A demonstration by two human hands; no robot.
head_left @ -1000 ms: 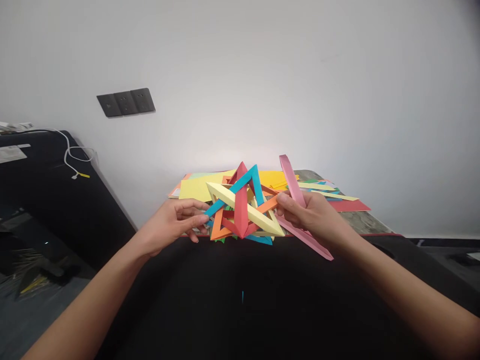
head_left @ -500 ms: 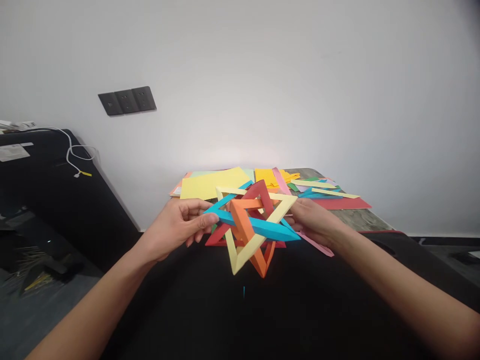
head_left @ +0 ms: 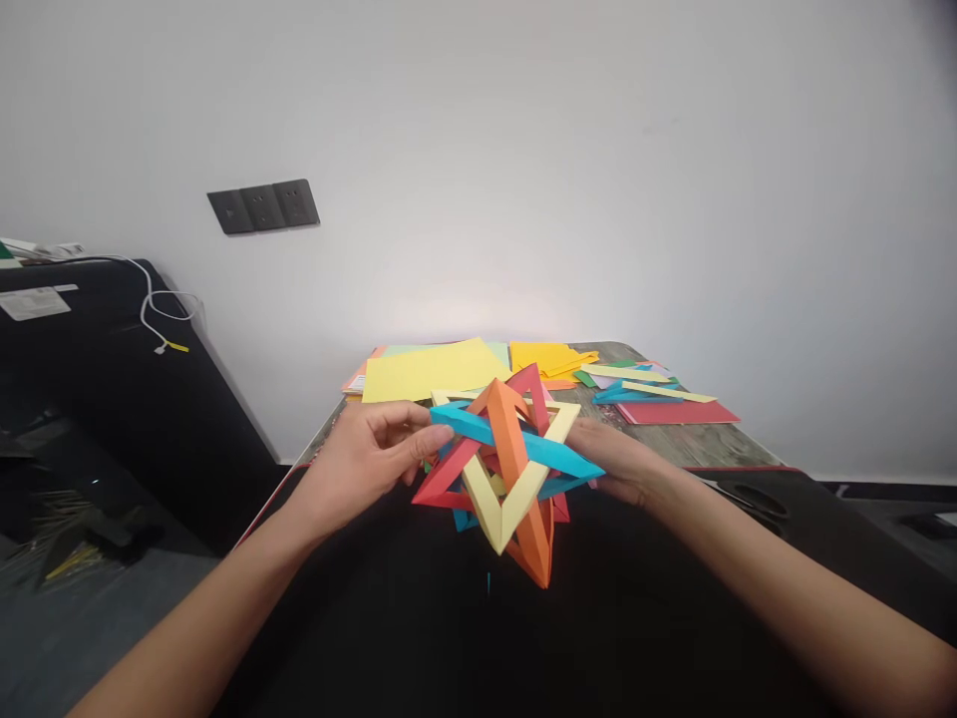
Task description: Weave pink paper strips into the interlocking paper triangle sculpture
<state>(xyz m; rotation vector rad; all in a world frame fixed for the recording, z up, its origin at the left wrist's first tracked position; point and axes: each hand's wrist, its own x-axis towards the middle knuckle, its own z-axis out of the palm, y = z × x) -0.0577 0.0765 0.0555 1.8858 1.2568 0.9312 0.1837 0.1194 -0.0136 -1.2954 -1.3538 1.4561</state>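
Observation:
A modular origami star (head_left: 515,449) of interlocked paper frames, in blue, orange, red and cream, is held up in front of me. My left hand (head_left: 389,439) is closed on its left side, the thumb pressing a blue tip. At its right side, my right hand (head_left: 609,454) reaches behind the frames and seems to hold them there. The fingers of that hand are mostly hidden by the star. A small bit of pink paper (head_left: 594,484) shows just below the right hand; the rest of it is out of sight.
Yellow sheets (head_left: 426,369), an orange-yellow stack (head_left: 549,361), a red sheet (head_left: 680,411) and loose folded strips (head_left: 650,389) lie on the table behind. Black-handled scissors (head_left: 755,499) rest on the black mat (head_left: 635,618). A tiny blue scrap (head_left: 488,582) lies nearer.
The star has turned and tipped between my hands, its lower orange point now hanging lower. The long pink strip by my right hand has gone mostly out of sight. The scissors now show.

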